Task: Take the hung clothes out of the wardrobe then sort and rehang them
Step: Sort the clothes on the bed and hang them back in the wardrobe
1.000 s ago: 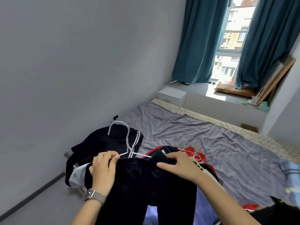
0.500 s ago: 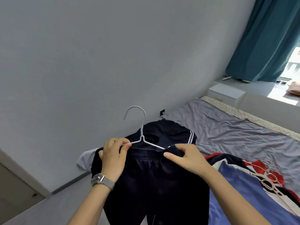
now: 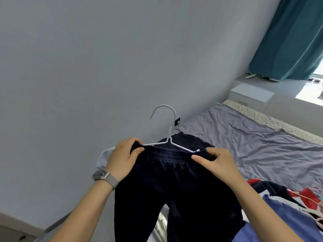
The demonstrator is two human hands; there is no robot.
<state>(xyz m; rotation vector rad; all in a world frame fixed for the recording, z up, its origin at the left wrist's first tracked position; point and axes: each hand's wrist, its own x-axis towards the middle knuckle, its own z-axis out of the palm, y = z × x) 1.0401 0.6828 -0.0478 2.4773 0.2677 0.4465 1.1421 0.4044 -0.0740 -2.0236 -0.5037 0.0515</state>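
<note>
A bed covered in a crumpled grey sheet (image 3: pixel 253 142) is stretching along a plain grey wall (image 3: pixel 104 58) toward teal curtains (image 3: pixel 290 37) at its far end. Above the bed's near edge, a pair of dark navy track trousers (image 3: pixel 174 189) is hanging in the air from a thin white wire hanger (image 3: pixel 168 137), its hook pointing up toward the wall. More clothes, among them a red, white and blue heap (image 3: pixel 286 203), are lying on the bed's near right corner, and another dark garment (image 3: pixel 188 142) is lying on the sheet behind the hanger. The person's left hand (image 3: pixel 122 159), a silver mesh-band watch (image 3: pixel 104 177) on its wrist, is pinching the trousers' waistband against the hanger's left arm, grip pressed together. The right hand (image 3: pixel 218 163) is pinching the waistband at the hanger's right end, thumb and fingers pressed together on the cloth.
</note>
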